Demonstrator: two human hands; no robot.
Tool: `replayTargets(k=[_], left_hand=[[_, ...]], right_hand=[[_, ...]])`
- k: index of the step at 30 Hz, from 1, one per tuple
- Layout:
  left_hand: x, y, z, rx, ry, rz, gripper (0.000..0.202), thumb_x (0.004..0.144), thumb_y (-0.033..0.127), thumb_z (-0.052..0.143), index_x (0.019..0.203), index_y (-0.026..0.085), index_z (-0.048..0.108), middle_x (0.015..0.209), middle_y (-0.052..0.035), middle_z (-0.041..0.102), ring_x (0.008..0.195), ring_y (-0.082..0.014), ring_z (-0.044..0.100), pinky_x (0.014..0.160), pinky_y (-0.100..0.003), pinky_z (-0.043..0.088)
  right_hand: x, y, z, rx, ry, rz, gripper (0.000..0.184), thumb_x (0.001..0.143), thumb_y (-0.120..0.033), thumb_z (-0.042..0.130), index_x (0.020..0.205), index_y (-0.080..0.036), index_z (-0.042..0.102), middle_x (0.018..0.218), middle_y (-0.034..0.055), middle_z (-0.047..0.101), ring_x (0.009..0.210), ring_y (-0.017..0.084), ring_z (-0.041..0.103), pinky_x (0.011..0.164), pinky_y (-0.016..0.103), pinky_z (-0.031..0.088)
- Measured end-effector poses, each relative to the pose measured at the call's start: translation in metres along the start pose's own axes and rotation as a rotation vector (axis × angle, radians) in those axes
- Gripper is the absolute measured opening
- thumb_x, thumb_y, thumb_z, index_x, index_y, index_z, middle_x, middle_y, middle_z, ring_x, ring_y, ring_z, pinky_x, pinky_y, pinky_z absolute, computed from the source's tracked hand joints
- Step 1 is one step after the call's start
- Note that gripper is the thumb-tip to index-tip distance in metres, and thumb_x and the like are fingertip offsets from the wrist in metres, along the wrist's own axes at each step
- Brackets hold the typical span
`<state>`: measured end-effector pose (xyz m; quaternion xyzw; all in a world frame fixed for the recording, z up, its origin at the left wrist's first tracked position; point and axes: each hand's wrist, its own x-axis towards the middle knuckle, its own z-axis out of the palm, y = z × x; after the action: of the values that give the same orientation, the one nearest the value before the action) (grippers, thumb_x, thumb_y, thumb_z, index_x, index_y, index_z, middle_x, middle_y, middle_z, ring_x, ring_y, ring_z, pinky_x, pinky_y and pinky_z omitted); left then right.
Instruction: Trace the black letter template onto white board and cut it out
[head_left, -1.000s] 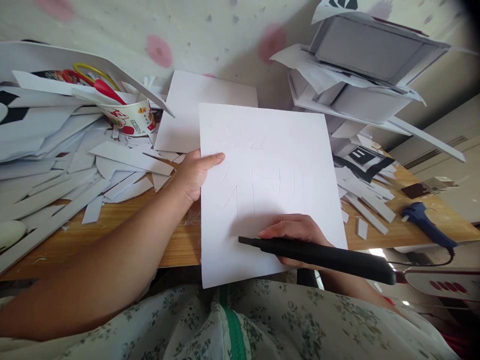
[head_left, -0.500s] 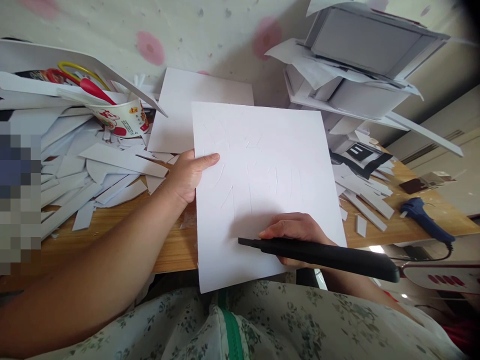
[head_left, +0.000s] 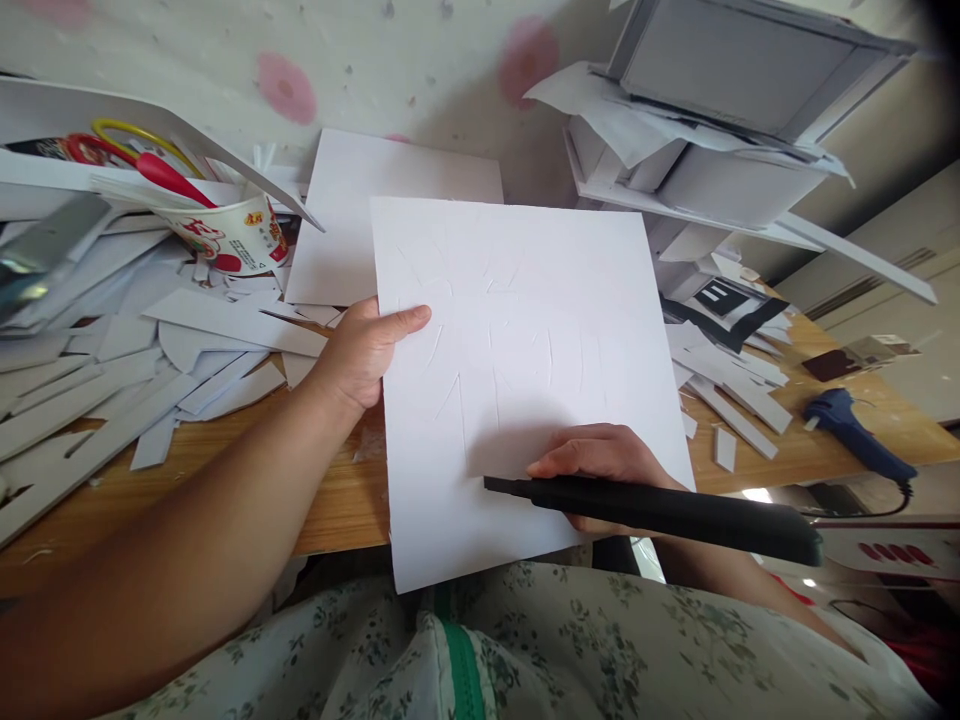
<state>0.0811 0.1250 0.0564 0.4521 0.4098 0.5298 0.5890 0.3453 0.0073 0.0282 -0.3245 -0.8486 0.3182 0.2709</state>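
Observation:
A white foam board (head_left: 450, 500) is held over the front edge of the wooden table, its face marked with several thin cut or pressed lines. My left hand (head_left: 367, 350) grips its left edge, thumb on the face and the other fingers hidden behind. In my right hand (head_left: 600, 455) is a long black tool (head_left: 675, 515) with a narrow flat tip; its exact kind I cannot make out. The tip points left over the lower part of the board. Whether it touches the surface, I cannot tell. The tool covers part of the fingers.
White board scraps (head_left: 210, 325) heap up on the left around a paper cup (head_left: 232, 235) holding a red-handled item. Another white board (head_left: 397, 165) lies behind. At right are stacked white box shapes (head_left: 735, 70), more strips (head_left: 735, 400) and a blue glue gun (head_left: 855, 430) with a cord.
The view has shifted slightly, so the board and left hand appear a little further left. The black tool appears slightly further right. Both hands keep their hold.

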Motion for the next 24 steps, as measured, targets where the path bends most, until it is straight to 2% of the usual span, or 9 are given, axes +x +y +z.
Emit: replayTargets(k=[6,12,19,24], left_hand=[[-0.001,0.001,0.0,0.002,-0.026,-0.016,0.038,0.065,0.028,0.077,0.098,0.01,0.07,0.088,-0.0094,0.071,0.084,-0.03,0.068,0.078,-0.044,0.058],[0.0,0.0,0.0,0.005,-0.037,-0.021,0.039,0.065,0.029,0.078,0.098,0.011,0.07,0.091,-0.0102,0.071,0.082,-0.0278,0.068,0.077,-0.041,0.058],[0.002,0.0,-0.001,-0.02,-0.028,-0.036,0.04,0.062,0.03,0.081,0.097,0.011,0.071,0.094,-0.0099,0.071,0.076,-0.0232,0.066,0.075,-0.037,0.058],[0.003,-0.003,-0.004,-0.009,-0.045,-0.053,0.04,0.065,0.029,0.081,0.1,0.012,0.071,0.096,-0.01,0.071,0.077,-0.0235,0.067,0.077,-0.036,0.058]], right_hand=[[0.001,-0.003,-0.003,0.075,0.032,-0.029,0.035,0.083,-0.04,0.064,0.109,-0.016,0.065,0.084,0.0058,0.066,0.07,0.013,0.06,0.06,0.023,0.046],[0.0,-0.006,-0.008,0.07,0.041,0.005,0.024,0.079,-0.029,0.064,0.101,-0.02,0.066,0.082,0.0025,0.067,0.065,0.011,0.06,0.058,0.022,0.046],[-0.004,-0.004,-0.014,0.13,0.03,0.017,0.029,0.082,-0.037,0.064,0.103,-0.018,0.067,0.083,0.0045,0.067,0.064,0.011,0.059,0.058,0.022,0.045],[-0.006,0.001,-0.012,0.171,0.062,0.014,0.028,0.08,-0.032,0.067,0.104,-0.019,0.067,0.087,0.0051,0.068,0.069,0.013,0.062,0.059,0.023,0.046]])
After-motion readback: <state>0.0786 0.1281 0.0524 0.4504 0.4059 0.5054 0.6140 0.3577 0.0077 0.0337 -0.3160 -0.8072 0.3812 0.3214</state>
